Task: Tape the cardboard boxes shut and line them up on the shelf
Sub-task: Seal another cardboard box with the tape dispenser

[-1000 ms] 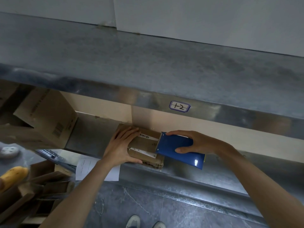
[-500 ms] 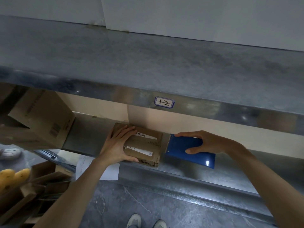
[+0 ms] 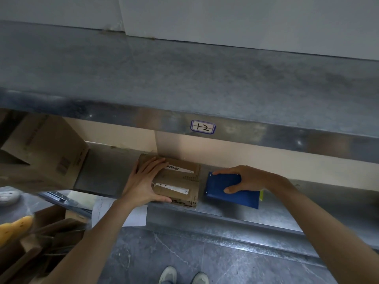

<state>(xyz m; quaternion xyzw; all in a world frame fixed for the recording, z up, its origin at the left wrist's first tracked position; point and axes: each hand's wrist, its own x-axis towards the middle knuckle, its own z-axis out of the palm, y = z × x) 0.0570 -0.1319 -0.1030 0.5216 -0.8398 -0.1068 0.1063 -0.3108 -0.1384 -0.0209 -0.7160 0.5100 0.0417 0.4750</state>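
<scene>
A small brown cardboard box (image 3: 180, 183) with two white labels lies flat on the lower metal shelf (image 3: 225, 214). My left hand (image 3: 143, 181) grips its left end, fingers over the top and thumb along the front edge. Just to its right, with a narrow gap between them, a glossy blue box (image 3: 231, 193) rests on the same shelf. My right hand (image 3: 244, 177) holds the blue box from above, fingers at its back edge and thumb on its top. A larger cardboard box (image 3: 47, 152) stands tilted at the shelf's left end.
The upper shelf (image 3: 184, 78) overhangs, its front edge carrying a label (image 3: 203, 127) marked "1-2". A white paper sheet (image 3: 123, 214) hangs below the lower shelf. Flattened cardboard (image 3: 41, 249) and a yellow object (image 3: 14, 226) sit at lower left. My shoes (image 3: 182, 275) show on the grey floor.
The blue box has moved off the brown box's right end and down onto the shelf beside it. My left hand has stayed on the brown box.
</scene>
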